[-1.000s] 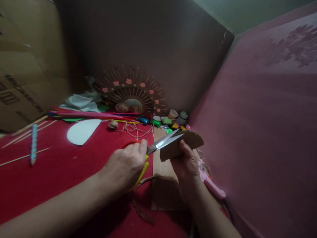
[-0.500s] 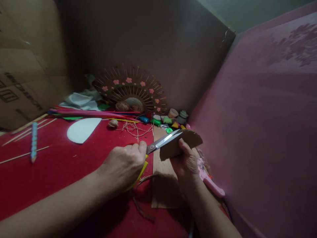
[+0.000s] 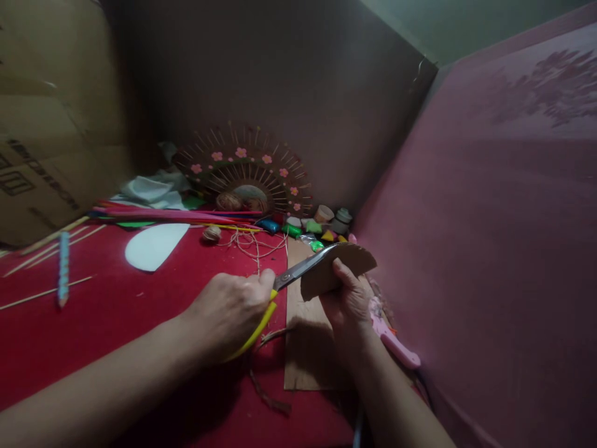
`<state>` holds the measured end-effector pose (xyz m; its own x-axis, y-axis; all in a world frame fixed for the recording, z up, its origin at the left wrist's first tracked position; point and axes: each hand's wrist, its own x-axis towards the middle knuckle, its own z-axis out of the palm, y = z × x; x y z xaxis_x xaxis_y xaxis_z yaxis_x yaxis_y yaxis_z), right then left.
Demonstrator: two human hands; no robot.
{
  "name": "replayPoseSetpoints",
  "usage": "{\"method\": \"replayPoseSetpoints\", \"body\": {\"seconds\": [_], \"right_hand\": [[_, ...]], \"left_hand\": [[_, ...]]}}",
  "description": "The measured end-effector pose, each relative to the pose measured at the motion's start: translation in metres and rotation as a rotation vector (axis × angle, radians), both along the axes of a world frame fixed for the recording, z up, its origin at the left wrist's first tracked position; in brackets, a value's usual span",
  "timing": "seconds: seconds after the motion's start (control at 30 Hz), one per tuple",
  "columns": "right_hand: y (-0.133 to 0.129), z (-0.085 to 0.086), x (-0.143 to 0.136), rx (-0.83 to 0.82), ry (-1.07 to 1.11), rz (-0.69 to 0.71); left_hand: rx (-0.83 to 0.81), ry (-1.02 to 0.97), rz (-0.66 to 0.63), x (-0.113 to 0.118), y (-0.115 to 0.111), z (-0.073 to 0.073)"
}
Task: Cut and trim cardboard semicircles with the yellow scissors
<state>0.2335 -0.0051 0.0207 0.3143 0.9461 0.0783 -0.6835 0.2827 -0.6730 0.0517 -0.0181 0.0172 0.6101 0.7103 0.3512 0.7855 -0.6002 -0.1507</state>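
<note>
My left hand [image 3: 236,314] is wrapped round the yellow handles of a pair of scissors [image 3: 298,271]. The blades lie nearly together along the upper edge of a rounded brown cardboard piece [image 3: 326,280]. My right hand [image 3: 347,305] grips that cardboard from the right, its thumb on the near face and the other fingers hidden behind. Below the hands rests a flat tan board [image 3: 308,361] on the red table [image 3: 153,336]. Thin brown curled scraps [image 3: 270,398] lie beside the board.
At the back stands a decorated fan [image 3: 242,168] with pink flowers. Before it are coloured strips [image 3: 186,216], twine [image 3: 256,239] and small clay packets [image 3: 292,230]. A white paper shape [image 3: 153,247] and a pencil [image 3: 63,267] lie left, a pink glue gun [image 3: 396,348] right.
The scissor blades have closed along the cardboard's upper edge, and the yellow handles show more below my left hand. My right hand keeps its grip with little movement.
</note>
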Motion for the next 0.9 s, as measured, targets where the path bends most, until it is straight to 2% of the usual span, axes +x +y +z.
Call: {"method": "replayPoseSetpoints", "body": {"seconds": [0.23, 0.43, 0.77, 0.9], "right_hand": [[0.001, -0.0023, -0.001, 0.09, -0.125, -0.002], [0.0018, -0.0083, -0.0033, 0.047, -0.129, 0.024], [-0.0021, -0.0076, -0.0062, 0.034, -0.107, 0.051], [-0.0017, -0.0073, -0.0057, 0.038, -0.1, 0.047]], "left_hand": [[-0.06, -0.061, 0.085, 0.0037, 0.0021, 0.0015], [-0.078, -0.072, 0.054, 0.0032, 0.0012, 0.0006], [0.071, -0.028, 0.016, 0.0002, 0.0023, -0.0035], [0.054, -0.073, -0.009, -0.002, 0.003, -0.0068]]}}
